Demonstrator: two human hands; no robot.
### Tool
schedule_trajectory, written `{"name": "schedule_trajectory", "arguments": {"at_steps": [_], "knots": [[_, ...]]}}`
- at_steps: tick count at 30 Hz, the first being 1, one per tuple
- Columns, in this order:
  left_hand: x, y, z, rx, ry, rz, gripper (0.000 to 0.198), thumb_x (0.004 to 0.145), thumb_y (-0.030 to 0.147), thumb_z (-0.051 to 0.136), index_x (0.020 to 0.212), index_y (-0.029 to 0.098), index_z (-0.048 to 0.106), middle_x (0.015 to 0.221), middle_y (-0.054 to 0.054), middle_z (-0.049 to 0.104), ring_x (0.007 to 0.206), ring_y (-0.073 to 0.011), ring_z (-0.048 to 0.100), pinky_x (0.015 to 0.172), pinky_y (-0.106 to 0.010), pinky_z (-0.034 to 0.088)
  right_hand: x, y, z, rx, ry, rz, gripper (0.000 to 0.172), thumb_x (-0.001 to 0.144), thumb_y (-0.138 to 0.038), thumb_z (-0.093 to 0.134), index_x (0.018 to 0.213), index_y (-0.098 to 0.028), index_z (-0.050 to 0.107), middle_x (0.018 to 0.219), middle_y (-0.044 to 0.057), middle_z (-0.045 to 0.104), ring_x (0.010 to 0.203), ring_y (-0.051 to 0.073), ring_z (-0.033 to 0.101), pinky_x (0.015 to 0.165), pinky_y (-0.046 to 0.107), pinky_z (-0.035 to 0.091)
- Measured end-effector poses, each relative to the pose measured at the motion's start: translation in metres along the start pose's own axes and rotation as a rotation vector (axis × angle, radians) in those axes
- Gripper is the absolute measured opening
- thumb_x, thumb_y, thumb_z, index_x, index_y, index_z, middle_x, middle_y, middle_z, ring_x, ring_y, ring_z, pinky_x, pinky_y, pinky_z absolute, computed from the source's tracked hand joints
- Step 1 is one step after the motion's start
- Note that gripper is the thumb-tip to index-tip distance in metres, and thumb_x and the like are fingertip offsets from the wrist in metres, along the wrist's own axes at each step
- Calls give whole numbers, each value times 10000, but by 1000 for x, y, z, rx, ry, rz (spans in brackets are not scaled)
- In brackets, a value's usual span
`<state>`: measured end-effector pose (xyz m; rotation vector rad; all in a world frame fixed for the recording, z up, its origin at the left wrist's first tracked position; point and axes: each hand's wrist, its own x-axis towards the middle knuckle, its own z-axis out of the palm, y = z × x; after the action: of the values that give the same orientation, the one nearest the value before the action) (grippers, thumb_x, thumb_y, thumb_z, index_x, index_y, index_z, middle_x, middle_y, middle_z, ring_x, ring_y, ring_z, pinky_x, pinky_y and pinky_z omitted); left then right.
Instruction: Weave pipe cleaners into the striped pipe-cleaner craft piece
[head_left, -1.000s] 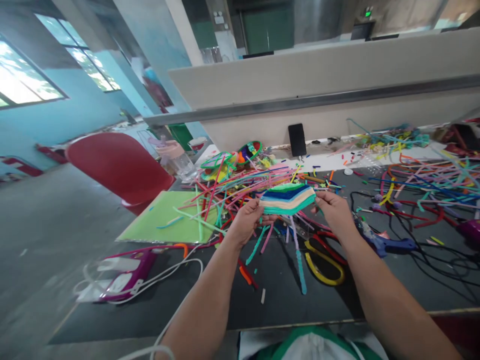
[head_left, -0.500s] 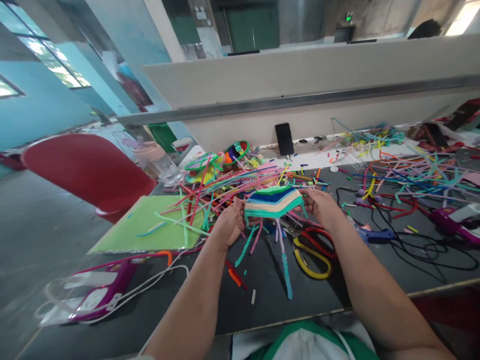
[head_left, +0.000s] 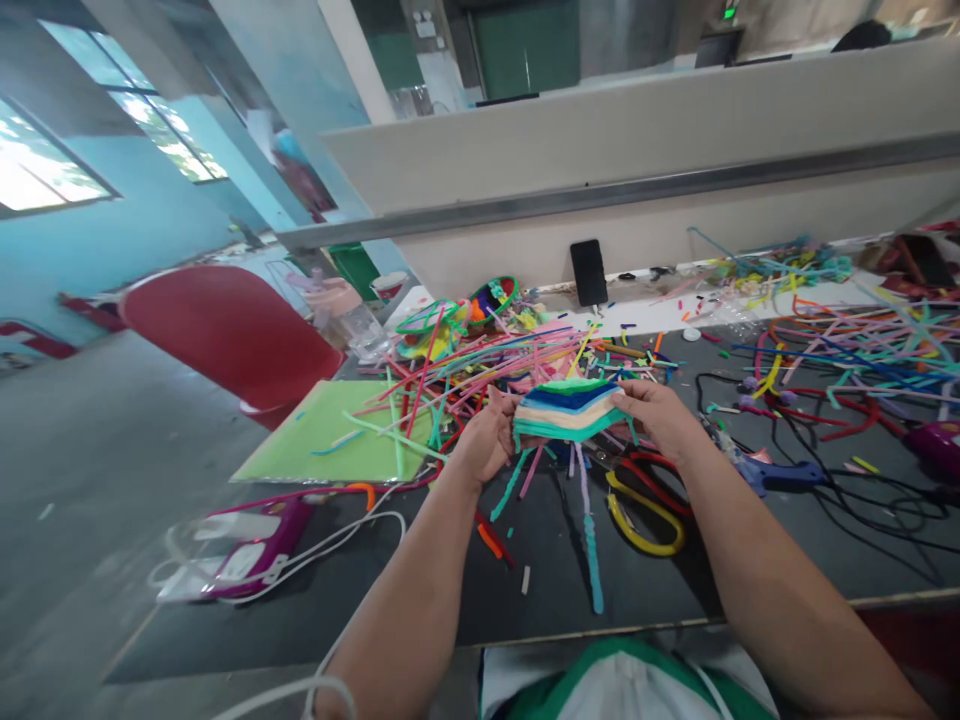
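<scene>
A striped craft piece that looks made of pipe cleaners, in green, blue, cream and teal bands, is held above the table between both hands. My left hand has its fingers at the left edge, partly hidden behind the piece. At the right edge, my right hand pinches with the thumb on top. A lavender and teal stem hangs or lies below, with shorter teal and pink ends beside it. Scissors with red and yellow handles lie near my right forearm.
Behind the piece is a heap of loose pipe cleaners. A green sheet and a purple-and-white device with a cable sit at left. To the right is a blue-handled glue gun among black cords. A phone leans against the partition.
The view has swung a little to the left, so the scene sits farther right. Both hands still hold the striped piece in nearly the same pose; my left fingers look slightly looser.
</scene>
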<state>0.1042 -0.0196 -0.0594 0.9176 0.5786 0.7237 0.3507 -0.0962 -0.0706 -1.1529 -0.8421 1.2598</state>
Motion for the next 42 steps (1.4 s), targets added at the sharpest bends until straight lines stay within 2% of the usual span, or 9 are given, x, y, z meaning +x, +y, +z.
{"name": "schedule_trajectory", "arguments": {"at_steps": [3, 7, 12, 16, 22, 25, 30, 36, 42], "knots": [[1, -2, 0, 17, 8, -7, 587, 882, 590, 312, 1031, 110, 615, 865, -125, 707, 794, -204, 690, 740, -353, 568, 1, 3, -1, -23, -17, -5, 414, 613, -346, 787, 974, -188, 661, 851, 25, 727, 704, 170, 676, 654, 300, 564], [3, -6, 0, 60, 24, 19, 559, 813, 626, 462, 1022, 134, 625, 822, -102, 701, 758, -198, 683, 681, -314, 565, 2, 5, -2, -8, -47, -16, 410, 628, -342, 780, 985, -184, 656, 882, 35, 728, 715, 173, 678, 668, 309, 563], [5, -14, 1, 221, 76, 60, 412, 732, 455, 685, 1004, 150, 636, 791, -48, 694, 655, -159, 657, 591, -261, 536, 0, 3, 2, -1, -57, -30, 401, 624, -345, 774, 968, -178, 656, 845, 35, 727, 682, 168, 670, 618, 286, 557], [8, -21, 5, 249, 104, 108, 388, 708, 409, 712, 974, 135, 640, 742, -17, 667, 574, -117, 603, 554, -240, 509, -1, 4, 8, -18, -47, 0, 364, 641, -353, 753, 960, -201, 667, 780, 9, 720, 632, 155, 658, 546, 252, 541], [13, -31, 8, 267, 267, 243, 293, 709, 364, 711, 895, 147, 648, 599, 51, 560, 460, -51, 465, 423, -158, 378, 2, 10, 13, 71, 39, -18, 349, 610, -341, 766, 905, -170, 694, 706, 12, 710, 577, 144, 638, 519, 243, 534], [11, -28, 7, 226, 229, 229, 296, 718, 371, 710, 905, 150, 650, 618, 42, 580, 495, -61, 504, 464, -164, 418, 3, 11, 11, 98, 31, -16, 379, 596, -330, 776, 929, -168, 695, 730, 18, 719, 582, 147, 644, 539, 257, 541], [4, -19, 5, 180, 91, 66, 371, 705, 410, 721, 947, 140, 645, 747, -27, 674, 588, -117, 612, 537, -218, 498, 3, 9, 5, 78, -23, -13, 404, 610, -320, 776, 982, -191, 690, 781, 21, 728, 620, 148, 657, 563, 248, 545], [3, -22, 14, 189, 143, 71, 434, 562, 253, 829, 934, 107, 658, 738, -40, 700, 598, -132, 643, 618, -242, 526, -2, 7, 13, -10, -60, 64, 366, 574, -337, 790, 900, -197, 696, 715, 12, 714, 569, 162, 641, 476, 253, 529], [6, -27, 16, 272, 133, 74, 425, 515, 211, 837, 888, 116, 657, 711, -19, 694, 576, -124, 626, 601, -238, 507, 3, 15, 14, -73, -57, -4, 284, 557, -275, 774, 819, -181, 716, 672, -13, 706, 548, 134, 618, 542, 240, 515]]}}
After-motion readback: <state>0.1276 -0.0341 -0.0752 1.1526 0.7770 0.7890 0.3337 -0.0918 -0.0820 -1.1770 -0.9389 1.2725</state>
